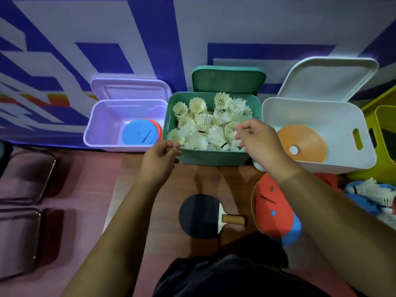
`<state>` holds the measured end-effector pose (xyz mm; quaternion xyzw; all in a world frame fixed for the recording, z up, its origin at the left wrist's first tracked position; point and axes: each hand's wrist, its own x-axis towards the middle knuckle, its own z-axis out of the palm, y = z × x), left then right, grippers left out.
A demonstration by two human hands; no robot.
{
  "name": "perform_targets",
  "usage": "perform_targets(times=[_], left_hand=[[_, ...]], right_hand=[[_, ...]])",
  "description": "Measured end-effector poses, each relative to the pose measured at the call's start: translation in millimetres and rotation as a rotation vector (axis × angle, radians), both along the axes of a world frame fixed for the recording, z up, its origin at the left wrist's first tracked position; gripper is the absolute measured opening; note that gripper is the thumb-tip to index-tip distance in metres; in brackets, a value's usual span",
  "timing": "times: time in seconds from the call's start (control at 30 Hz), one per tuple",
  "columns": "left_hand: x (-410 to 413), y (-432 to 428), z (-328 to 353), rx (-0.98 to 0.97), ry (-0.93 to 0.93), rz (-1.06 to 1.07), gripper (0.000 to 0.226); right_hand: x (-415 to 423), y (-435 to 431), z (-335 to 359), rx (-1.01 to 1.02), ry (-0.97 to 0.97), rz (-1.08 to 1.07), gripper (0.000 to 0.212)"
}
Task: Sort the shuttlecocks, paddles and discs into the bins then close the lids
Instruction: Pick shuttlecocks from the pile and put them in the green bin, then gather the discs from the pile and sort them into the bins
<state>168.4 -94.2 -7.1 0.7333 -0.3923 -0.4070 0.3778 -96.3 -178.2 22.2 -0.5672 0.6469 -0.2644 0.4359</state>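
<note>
The green bin [214, 158] in the middle is heaped with white shuttlecocks [203, 123]; its lid [228, 79] stands open behind it. My left hand [159, 156] is at the bin's front left corner and pinches the edge of a shuttlecock [182, 146]. My right hand [257, 139] hovers over the front right of the heap, fingers loosely spread and holding nothing. The lavender bin [100, 133] on the left holds a blue disc [138, 135] lying on a red one. In the white bin [334, 116] on the right lies an orange disc [304, 143].
A black paddle [199, 216] lies on the table in front of me. Red and blue discs [272, 211] are stacked to its right, under my right forearm. More shuttlecocks [372, 189] lie at the far right by a yellow-green bin [383, 116]. Both outer bins' lids are up.
</note>
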Motion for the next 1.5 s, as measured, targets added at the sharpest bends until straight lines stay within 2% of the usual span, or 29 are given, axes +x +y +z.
perform_targets(times=[0.23, 0.4, 0.63, 0.8, 0.87, 0.93, 1.03, 1.13, 1.2, 1.3, 1.4, 1.5], left_hand=[[-15.8, 45.6, -26.7, 0.118, -0.036, 0.011, 0.017], [-61.4, 62.4, -47.9, 0.195, 0.000, -0.160, 0.016], [-144.4, 58.9, -55.7, 0.183, -0.040, -0.430, 0.018], [-199.1, 50.9, -57.0, 0.131, -0.103, -0.566, 0.009], [-221.0, 51.2, -60.3, 0.099, -0.132, -0.597, 0.016], [-240.0, 50.5, -62.1, 0.112, -0.182, -0.616, 0.034], [-261.8, 42.0, -62.1, -0.006, -0.295, -0.651, 0.052], [-276.7, 24.0, -64.0, -0.062, -0.429, -0.692, 0.056], [-284.2, 12.1, -66.3, -0.013, -0.477, -0.706, 0.056], [-290.4, 4.1, -71.7, 0.084, -0.543, -0.725, 0.063], [-291.7, 0.3, -78.7, 0.128, -0.560, -0.715, 0.067], [-295.1, 2.0, -79.6, 0.129, -0.583, -0.710, 0.058]], right_hand=[[-7.6, 49.0, -32.1, 0.094, -0.047, 0.112, 0.016], [-37.5, 66.5, -41.3, 0.096, -0.057, 0.067, 0.017], [-105.4, 87.7, -47.5, 0.055, 0.005, -0.031, 0.018], [-157.6, 106.2, -62.6, 0.082, 0.048, -0.117, 0.017], [-178.1, 116.8, -70.8, 0.113, 0.091, -0.153, 0.016], [-195.2, 127.3, -75.2, 0.201, 0.172, -0.143, 0.019], [-215.1, 143.7, -85.6, 0.424, 0.264, -0.095, 0.031], [-219.0, 166.7, -97.5, 0.633, 0.211, -0.090, 0.024], [-220.6, 180.7, -106.6, 0.623, 0.163, -0.097, 0.010], [-227.9, 192.5, -127.4, 0.580, 0.126, -0.163, 0.005], [-234.2, 198.6, -154.6, 0.605, -0.003, -0.305, 0.016], [-233.3, 197.5, -166.3, 0.578, -0.132, -0.399, 0.021]])
